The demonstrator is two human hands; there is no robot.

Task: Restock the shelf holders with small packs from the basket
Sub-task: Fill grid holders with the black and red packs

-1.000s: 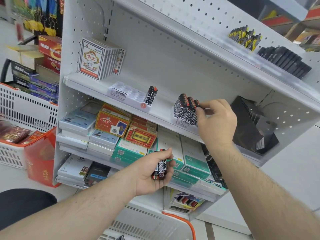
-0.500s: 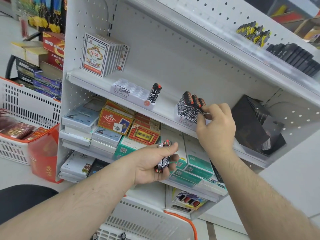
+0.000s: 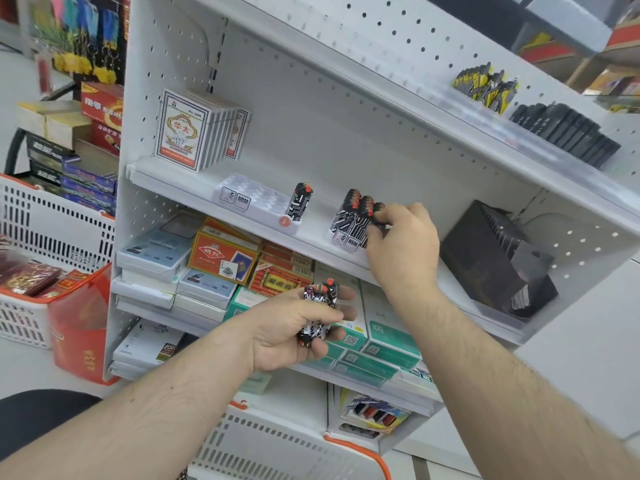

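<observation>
White basket (image 3: 41, 244) far left, on the floor. Middle shelf (image 3: 194, 188): card boxes (image 3: 187, 133), then a white holder (image 3: 252, 199) with one patterned pack (image 3: 300, 202) upright at its right end. Left hand (image 3: 294, 327) below the shelf — fingers curled round a small bunch of packs (image 3: 317, 313). Right hand (image 3: 403, 244) at the second holder (image 3: 346, 242), fingertips pinching a pack among the row (image 3: 356, 216) standing there. Black display box (image 3: 485, 258) just right of that hand.
</observation>
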